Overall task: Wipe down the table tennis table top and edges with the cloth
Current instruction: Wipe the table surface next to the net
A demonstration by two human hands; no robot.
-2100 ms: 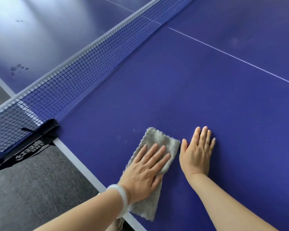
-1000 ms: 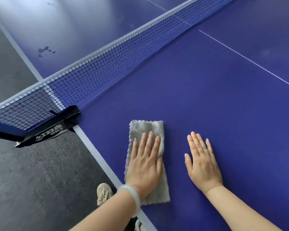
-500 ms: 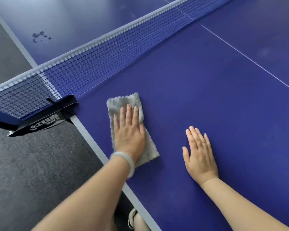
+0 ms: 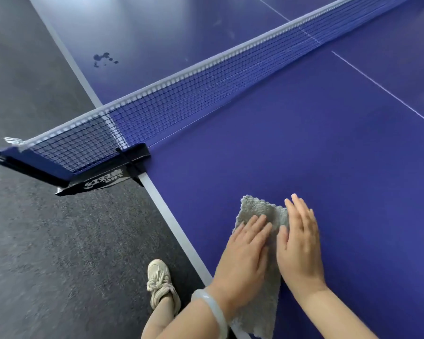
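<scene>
A grey folded cloth (image 4: 257, 211) lies on the blue table tennis table (image 4: 316, 152), close to its white side edge (image 4: 171, 218). My left hand (image 4: 242, 260) presses flat on the cloth with straight fingers; a pale bangle sits on that wrist. My right hand (image 4: 300, 245) lies flat beside it, fingers straight, its thumb side over the cloth's right border. The cloth's near end hangs over the table edge at the bottom.
The net (image 4: 206, 94) crosses the table ahead, held by a black clamp post (image 4: 101, 177) sticking out past the side edge. Dark blotches (image 4: 103, 60) mark the far half. Grey carpet floor (image 4: 47, 241) lies left; my shoe (image 4: 160, 282) stands by the edge.
My left hand has pulled the cloth back from near the net clamp toward me and to the right. It now lies against my right hand, which earlier rested apart on bare table.
</scene>
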